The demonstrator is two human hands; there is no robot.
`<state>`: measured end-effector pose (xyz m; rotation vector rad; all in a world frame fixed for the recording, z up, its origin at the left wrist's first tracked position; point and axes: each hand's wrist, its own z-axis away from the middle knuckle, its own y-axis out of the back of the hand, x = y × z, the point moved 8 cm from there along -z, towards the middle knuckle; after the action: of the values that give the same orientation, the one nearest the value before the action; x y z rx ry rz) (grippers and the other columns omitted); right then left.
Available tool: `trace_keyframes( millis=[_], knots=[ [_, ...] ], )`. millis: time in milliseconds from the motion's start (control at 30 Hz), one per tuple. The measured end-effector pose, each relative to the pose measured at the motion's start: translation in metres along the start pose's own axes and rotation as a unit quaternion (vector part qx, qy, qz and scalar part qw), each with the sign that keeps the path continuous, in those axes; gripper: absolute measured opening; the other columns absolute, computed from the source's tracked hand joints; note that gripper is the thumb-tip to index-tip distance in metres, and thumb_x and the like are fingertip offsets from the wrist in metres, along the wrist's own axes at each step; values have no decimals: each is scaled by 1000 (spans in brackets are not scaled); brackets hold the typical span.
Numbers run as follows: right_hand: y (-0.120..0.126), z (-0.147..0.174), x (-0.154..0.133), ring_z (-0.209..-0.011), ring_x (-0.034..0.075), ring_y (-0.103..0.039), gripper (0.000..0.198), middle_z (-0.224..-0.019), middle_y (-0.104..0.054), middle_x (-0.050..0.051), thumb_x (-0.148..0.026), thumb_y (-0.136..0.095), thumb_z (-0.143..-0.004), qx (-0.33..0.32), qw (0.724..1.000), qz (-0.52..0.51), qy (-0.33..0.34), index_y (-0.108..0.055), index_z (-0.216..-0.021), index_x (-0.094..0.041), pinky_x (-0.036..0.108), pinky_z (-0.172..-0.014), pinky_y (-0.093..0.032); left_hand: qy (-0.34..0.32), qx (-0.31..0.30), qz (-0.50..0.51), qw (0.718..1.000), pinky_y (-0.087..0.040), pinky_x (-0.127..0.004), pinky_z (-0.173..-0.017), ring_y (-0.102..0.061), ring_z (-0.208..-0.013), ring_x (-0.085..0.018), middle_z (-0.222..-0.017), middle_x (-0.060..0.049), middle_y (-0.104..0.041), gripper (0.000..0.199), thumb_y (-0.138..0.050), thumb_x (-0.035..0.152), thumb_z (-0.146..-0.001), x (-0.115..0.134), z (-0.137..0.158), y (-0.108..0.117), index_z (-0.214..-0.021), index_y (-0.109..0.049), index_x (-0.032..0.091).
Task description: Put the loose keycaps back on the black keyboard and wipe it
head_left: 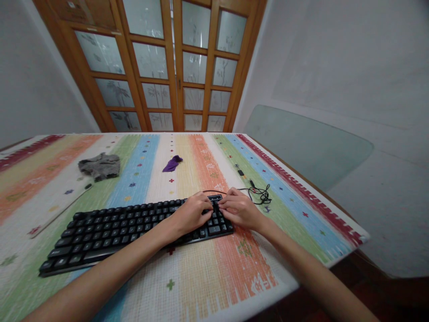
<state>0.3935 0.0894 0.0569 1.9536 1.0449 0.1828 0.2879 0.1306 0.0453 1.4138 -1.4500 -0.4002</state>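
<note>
A black keyboard (pixel 110 230) lies at a slant across the striped tablecloth. Over its number pad at the right end, my left hand (pixel 192 212) has its thumb and fingers drawn together at the keys. Facing it, my right hand (pixel 244 209) pinches at the same keys from the right side. Between the fingertips there may be a small dark piece, too hidden to name. A thin black cable (pixel 261 193) lies loosely coiled beyond my right hand, with a small black plug (pixel 240 172) near it.
A crumpled grey cloth (pixel 100 166) and a small purple cloth (pixel 172 164) lie beyond the keyboard. A thin pale stick with a dark tip (pixel 63 211) rests at the left. The striped tablecloth (pixel 197 277) reaches the table's right edge, near a glass panel (pixel 308 143) against the wall.
</note>
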Motion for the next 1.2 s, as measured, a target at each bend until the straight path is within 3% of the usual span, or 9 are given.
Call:
trace_keyframes(
  millis=[300, 433, 667, 1000, 1100, 1200],
  knots=[
    [-8, 1, -6, -83, 23, -58, 19, -90, -72, 7, -13, -54, -91, -51, 997, 65, 4, -72, -90, -20, 43, -81, -53, -8, -25, -16, 1000, -49, -39, -91, -62, -87, -20, -88, -7, -71, 17, -59, 9, -84, 5, -3, -2, -88, -74, 16],
    [-6, 0, -8, -89, 25, -54, 15, -97, -68, 9, -16, -57, -89, -63, 995, 72, -4, -70, -85, -20, 44, -82, -51, -16, -24, -25, 999, -49, -39, -95, -60, -101, -24, -97, -10, -68, 15, -61, 8, -82, 6, -7, -6, -81, -74, 15],
    [-4, -2, -1, -99, 25, -50, 17, -105, -57, 11, -18, -59, -90, -53, 996, 31, -59, -65, -73, -18, 43, -87, -48, -15, 4, -45, 999, -49, -42, -93, -51, -105, -27, -103, -11, -61, 10, -66, 19, -75, 17, -1, 5, -77, -76, 17],
    [-14, 5, 12, -104, 26, -52, 22, -108, -58, 10, -20, -56, -92, -43, 993, -37, -100, -60, -70, -19, 46, -94, -45, 43, 24, -72, 996, -45, -48, -95, -49, -109, -29, -111, -10, -59, 14, -69, 30, -79, 4, 8, 5, -85, -80, 23],
    [-9, 13, 18, -112, 26, -51, 18, -116, -57, 10, -26, -53, -95, -25, 987, -67, -142, -66, -84, -19, 47, -100, -43, 22, 12, -48, 999, -41, -50, -105, -47, -121, -30, -125, -10, -58, 24, -66, 32, -84, 8, 15, 15, -105, -76, 23],
    [-3, 22, 20, -119, 26, -51, 24, -125, -55, 11, -31, -47, -98, 18, 976, -115, -186, -65, -110, -21, 48, -105, -41, 46, 36, -31, 998, -36, -51, -112, -46, -128, -28, -135, -10, -56, 37, -55, 39, -93, 4, 37, 50, -125, -64, 22]
  ],
)
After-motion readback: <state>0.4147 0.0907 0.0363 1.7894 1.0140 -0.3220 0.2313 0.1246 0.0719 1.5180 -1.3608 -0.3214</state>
